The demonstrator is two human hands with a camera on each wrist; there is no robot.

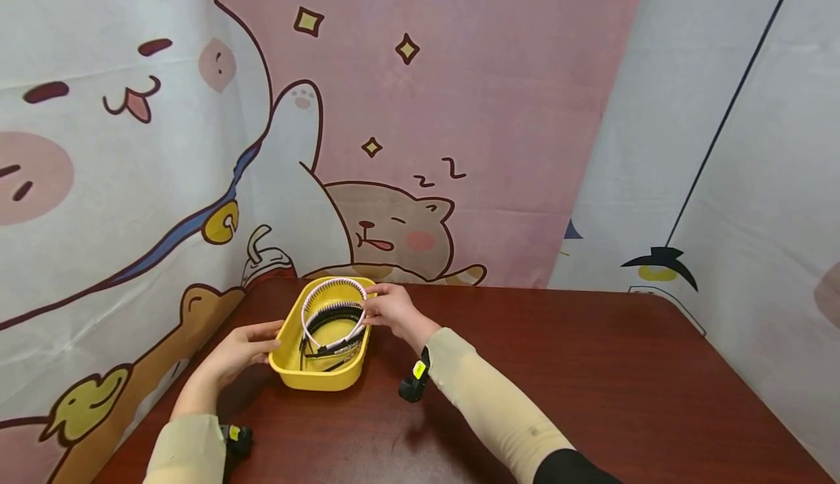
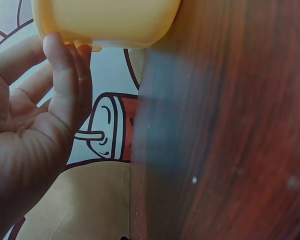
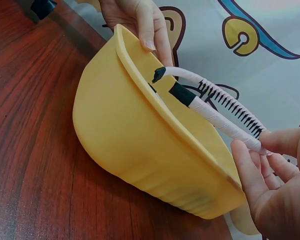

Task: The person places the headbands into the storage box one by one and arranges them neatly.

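A yellow plastic bin (image 1: 324, 380) stands on the table near the wall. My left hand (image 1: 239, 353) holds the bin's left side at the rim; in the left wrist view its fingers (image 2: 62, 75) lie against the outer wall. Between thumb and fingers, my right hand (image 1: 397, 313) pinches a white-wrapped headband (image 3: 220, 122) with a row of black teeth and dark tips. This headband stands tilted over the bin, its dark ends reaching down inside the rim. Several black headbands (image 1: 337, 314) lie inside the bin, partly hidden behind the white one.
The dark red-brown wooden table (image 1: 558, 367) runs to the right and toward me. Right behind and to the left of the bin hangs a cartoon-printed cloth (image 1: 499, 105). Black wrist cameras (image 1: 412, 389) sit on both wrists, close over the tabletop.
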